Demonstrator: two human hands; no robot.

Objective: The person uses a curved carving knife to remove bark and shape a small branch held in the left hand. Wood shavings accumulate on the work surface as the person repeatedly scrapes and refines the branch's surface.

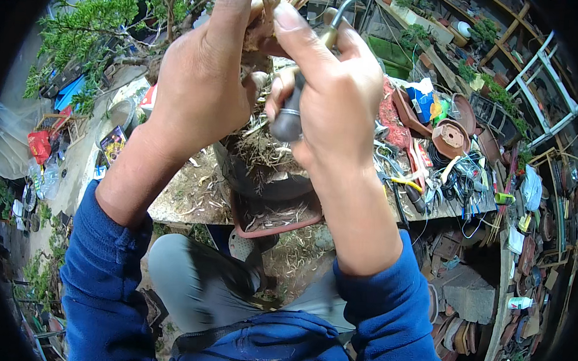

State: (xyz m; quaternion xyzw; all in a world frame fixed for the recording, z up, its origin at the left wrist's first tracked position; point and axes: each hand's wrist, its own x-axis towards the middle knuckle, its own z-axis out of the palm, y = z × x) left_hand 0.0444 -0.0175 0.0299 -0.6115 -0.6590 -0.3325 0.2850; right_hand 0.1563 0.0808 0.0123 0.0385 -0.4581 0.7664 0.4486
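Observation:
My right hand is closed round a hooked hand tool with a dark, silver-banded handle; its bent metal tip rises past my fingers. My left hand grips the bare, reddish-brown trunk of a small tree, its fingers partly hidden behind the wood. The right thumb lies against the trunk near the upper edge of the picture. Below both hands is a mass of fine roots strewn with pale shavings, in a dark pot. That pot stands in a reddish-brown rectangular tray.
Green juniper foliage spreads at the far left. On the worktable lie scattered wood shavings. To the right are pliers with yellow handles, tangled cables and a brown clay pot. A pale metal ladder leans at the far right.

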